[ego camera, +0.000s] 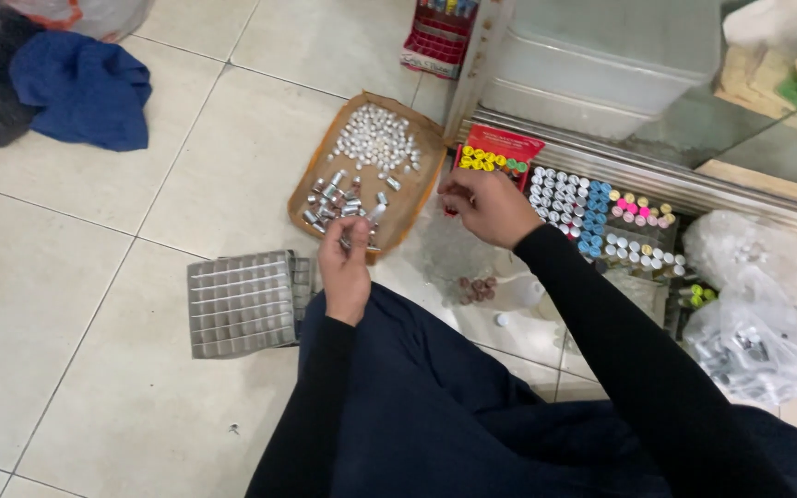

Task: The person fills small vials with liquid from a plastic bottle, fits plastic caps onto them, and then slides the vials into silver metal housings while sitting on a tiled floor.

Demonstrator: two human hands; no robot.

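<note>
the left hand (345,269) hovers over the near edge of a brown cardboard tray (317,166), fingers pinched together around what looks like a small silver tube (354,243); it is too small to tell which way its long axis runs. the right hand (483,205) is raised just right of the tray, fingers curled in toward the thumb; whether anything sits between them cannot be told.

the tray lies on the tiled floor (94,304), its long axis running from near left to far right. in it, a dense heap of small white caps (376,138) fills the far half, too many to count, and a looser scatter of silver tubes (334,198), roughly twenty, lies every way in the near half.

just left of the person's knee lies a grey gridded rack (240,302), its cells apparently unfilled. right of the right hand, upright capped tubes (572,198) stand in rows, with silver, blue, pink and yellow tops. a few small brown caps (477,289) sit on clear plastic near the knee. two clear plastic bags (754,304) lie at far right. a blue cloth (80,88) lies at far left.
</note>
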